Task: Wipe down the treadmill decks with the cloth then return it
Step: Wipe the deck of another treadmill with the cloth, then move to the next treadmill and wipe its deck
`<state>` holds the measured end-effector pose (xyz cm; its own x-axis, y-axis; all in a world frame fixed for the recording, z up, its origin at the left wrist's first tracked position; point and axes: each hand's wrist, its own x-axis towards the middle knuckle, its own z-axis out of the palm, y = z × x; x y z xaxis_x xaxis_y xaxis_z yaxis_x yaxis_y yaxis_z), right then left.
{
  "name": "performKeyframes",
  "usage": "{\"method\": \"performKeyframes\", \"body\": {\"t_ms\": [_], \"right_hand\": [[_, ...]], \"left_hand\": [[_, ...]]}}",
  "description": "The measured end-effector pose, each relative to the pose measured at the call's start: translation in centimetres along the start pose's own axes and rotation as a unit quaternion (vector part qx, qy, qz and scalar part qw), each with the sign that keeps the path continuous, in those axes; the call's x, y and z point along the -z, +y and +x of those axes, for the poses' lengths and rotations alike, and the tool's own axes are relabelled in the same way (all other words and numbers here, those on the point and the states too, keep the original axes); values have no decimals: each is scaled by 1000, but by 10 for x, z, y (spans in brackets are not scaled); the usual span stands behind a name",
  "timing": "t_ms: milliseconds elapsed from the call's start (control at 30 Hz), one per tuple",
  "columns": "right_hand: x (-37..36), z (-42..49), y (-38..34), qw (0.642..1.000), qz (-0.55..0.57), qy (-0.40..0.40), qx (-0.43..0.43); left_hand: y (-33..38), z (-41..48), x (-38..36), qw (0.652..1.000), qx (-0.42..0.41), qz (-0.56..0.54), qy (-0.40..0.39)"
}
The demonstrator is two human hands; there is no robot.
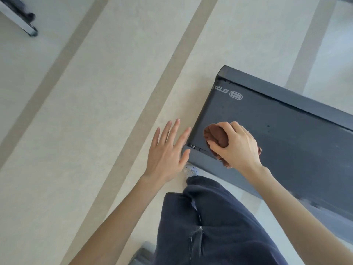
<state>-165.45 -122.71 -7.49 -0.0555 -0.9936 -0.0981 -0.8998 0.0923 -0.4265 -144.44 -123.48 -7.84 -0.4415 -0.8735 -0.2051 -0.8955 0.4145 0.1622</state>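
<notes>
A dark grey treadmill deck (277,119) runs in from the right, and its rear end with a white logo lies at centre right. My right hand (236,146) grips a bunched brown cloth (215,134) and presses it on the deck near the left corner. My left hand (168,152) hovers with straight, spread fingers beside the deck's end, and its fingertips are close to the corner edge. Whether they touch the deck I cannot tell.
Pale floor with beige stripes (95,104) spreads to the left. My leg in dark blue trousers (214,222) and a light shoe (190,170) stand by the deck's near rail. A metal equipment foot (23,20) sits at top left. A grey object (143,253) is at the bottom edge.
</notes>
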Motion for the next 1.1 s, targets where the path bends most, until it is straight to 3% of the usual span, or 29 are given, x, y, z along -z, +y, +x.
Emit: {"method": "performKeyframes", "body": {"t_ms": [233,400,633,833,1100], "right_hand": [[19,26,-26,997,-28,-63,18],[18,54,-51,999,-29,-34,-12],[-8,107,-114,987,6,35,-155],[-23,148,-188,960,83,97,-247],[-36,167,-223,931,78,128,-333]], "left_hand": [[-41,39,34,998,-29,47,-12],[-71,76,50,995,-91,46,7],[-158,136,87,974,-219,61,14],[-249,179,126,957,-275,92,-1],[-279,228,136,936,-344,77,-17]]}}
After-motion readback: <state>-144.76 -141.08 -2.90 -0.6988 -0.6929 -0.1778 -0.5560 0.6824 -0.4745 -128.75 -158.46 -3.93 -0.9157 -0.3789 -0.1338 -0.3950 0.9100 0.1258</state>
